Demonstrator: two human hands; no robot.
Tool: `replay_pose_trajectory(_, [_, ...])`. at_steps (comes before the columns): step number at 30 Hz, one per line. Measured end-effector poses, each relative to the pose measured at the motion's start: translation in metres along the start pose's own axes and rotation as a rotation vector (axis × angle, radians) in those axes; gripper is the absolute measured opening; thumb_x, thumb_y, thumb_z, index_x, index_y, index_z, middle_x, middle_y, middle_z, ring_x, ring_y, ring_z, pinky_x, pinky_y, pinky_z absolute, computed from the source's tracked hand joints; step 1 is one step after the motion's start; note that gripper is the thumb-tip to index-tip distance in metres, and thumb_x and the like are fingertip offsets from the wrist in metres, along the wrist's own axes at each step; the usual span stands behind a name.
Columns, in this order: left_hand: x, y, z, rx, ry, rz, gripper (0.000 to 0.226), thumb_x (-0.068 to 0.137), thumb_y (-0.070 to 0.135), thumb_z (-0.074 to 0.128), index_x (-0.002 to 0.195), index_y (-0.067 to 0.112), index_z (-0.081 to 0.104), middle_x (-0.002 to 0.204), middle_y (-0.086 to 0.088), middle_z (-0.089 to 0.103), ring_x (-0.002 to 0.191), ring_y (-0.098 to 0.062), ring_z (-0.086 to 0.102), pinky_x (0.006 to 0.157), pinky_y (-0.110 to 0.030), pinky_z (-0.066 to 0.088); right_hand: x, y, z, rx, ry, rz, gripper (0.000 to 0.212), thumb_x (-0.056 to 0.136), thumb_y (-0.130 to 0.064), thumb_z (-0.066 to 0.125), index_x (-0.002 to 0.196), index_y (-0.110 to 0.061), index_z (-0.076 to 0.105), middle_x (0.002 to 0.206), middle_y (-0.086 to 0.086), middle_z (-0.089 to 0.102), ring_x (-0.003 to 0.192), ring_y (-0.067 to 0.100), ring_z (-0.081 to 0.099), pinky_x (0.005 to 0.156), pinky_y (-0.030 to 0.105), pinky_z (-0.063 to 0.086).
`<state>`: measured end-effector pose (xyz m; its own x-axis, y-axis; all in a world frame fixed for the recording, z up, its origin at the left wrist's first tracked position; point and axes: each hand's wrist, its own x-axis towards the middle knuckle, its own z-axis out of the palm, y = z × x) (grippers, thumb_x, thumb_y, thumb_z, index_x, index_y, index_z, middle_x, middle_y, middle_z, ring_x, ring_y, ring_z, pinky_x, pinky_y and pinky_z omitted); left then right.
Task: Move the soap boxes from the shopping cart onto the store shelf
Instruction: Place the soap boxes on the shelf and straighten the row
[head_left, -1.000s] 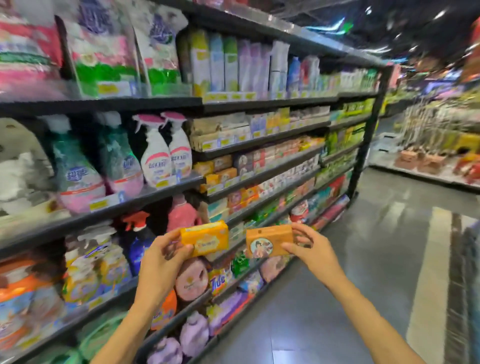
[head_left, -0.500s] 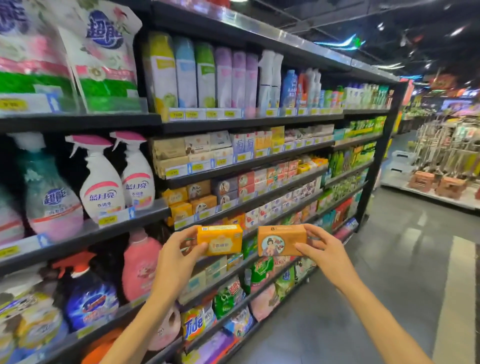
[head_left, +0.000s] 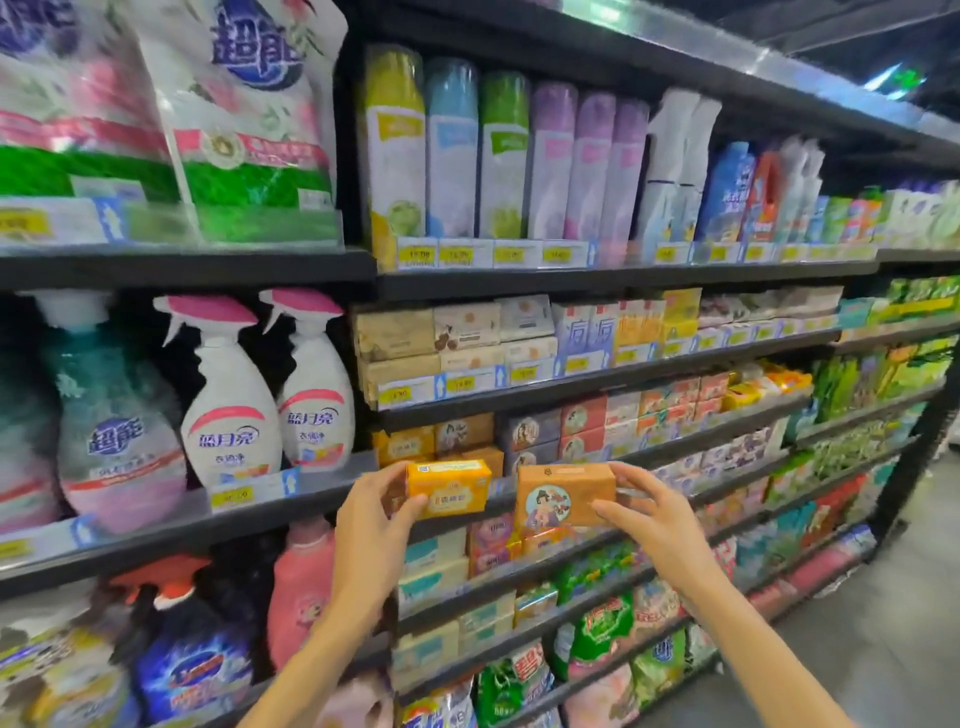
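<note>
My left hand (head_left: 371, 525) grips a yellow soap box (head_left: 451, 487) by its left end. My right hand (head_left: 655, 519) holds an orange soap box (head_left: 563, 496) with a figure printed on its front, fingers curled round its right end. Both boxes hover side by side just in front of the black shelf edge (head_left: 701, 440) that carries stacked yellow, orange and purple soap boxes (head_left: 462, 436). The shopping cart is out of view.
Spray bottles (head_left: 231, 410) and detergent jugs stand on the shelf to the left. Tall aerosol cans (head_left: 501, 156) fill the shelf above. Lower shelves hold more soap packs and bags. The grey aisle floor (head_left: 883, 639) lies to the right.
I have come closer to the shelving. Both hands have carried their soap boxes up and forward, level with the shelf of matching soap boxes.
</note>
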<state>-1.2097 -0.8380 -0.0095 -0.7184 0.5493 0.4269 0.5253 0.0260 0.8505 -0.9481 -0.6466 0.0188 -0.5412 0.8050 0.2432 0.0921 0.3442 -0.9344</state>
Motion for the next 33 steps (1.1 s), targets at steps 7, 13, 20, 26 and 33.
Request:
replay_pose_trajectory(7, [0.026,0.0,0.024,0.215,0.183,0.012,0.043,0.091,0.022,0.073,0.132,0.023,0.061,0.115,0.012,0.066,0.103,-0.005,0.064,0.094,-0.032,0.054,0.08,0.033,0.021,0.038,-0.15,-0.039,0.045,0.083,-0.008,0.078,0.123,-0.023,0.063,0.104,-0.004,0.076,0.086,0.005,0.073,0.06,0.015,0.053])
replay_pose_trajectory(13, [0.044,0.002,0.047,0.413,0.246,-0.005,0.037,0.093,0.021,0.07,0.127,0.027,0.058,0.116,0.013,0.062,0.108,-0.01,0.062,0.093,-0.039,0.055,0.127,0.053,0.023,0.057,-0.268,-0.065,0.045,0.083,-0.014,0.079,0.124,-0.027,0.063,0.108,-0.007,0.076,0.099,0.009,0.072,0.078,0.025,0.059])
replay_pose_trajectory(20, [0.042,-0.003,0.073,0.629,0.255,-0.054,0.045,0.094,0.014,0.063,0.136,0.025,0.049,0.125,0.006,0.06,0.113,-0.018,0.058,0.084,-0.037,0.054,0.15,0.062,0.031,0.045,-0.318,-0.092,0.044,0.084,-0.016,0.079,0.121,-0.033,0.062,0.11,-0.013,0.073,0.099,-0.001,0.068,0.079,0.016,0.056])
replay_pose_trajectory(26, [0.048,-0.007,0.078,0.671,0.267,-0.032,0.042,0.098,0.014,0.057,0.135,0.033,0.05,0.128,0.009,0.052,0.116,-0.013,0.053,0.083,-0.03,0.05,0.157,0.071,0.036,0.047,-0.341,-0.068,0.046,0.083,-0.02,0.079,0.125,-0.031,0.062,0.111,-0.012,0.073,0.099,-0.002,0.068,0.077,0.016,0.055])
replay_pose_trajectory(33, [0.046,-0.007,0.075,0.587,0.353,0.03,0.032,0.1,0.019,0.056,0.132,0.025,0.054,0.132,0.007,0.052,0.114,-0.011,0.054,0.091,-0.031,0.051,0.162,0.08,0.04,0.062,-0.328,-0.063,0.048,0.083,-0.022,0.08,0.126,-0.031,0.063,0.112,-0.014,0.073,0.103,-0.003,0.066,0.081,0.021,0.055])
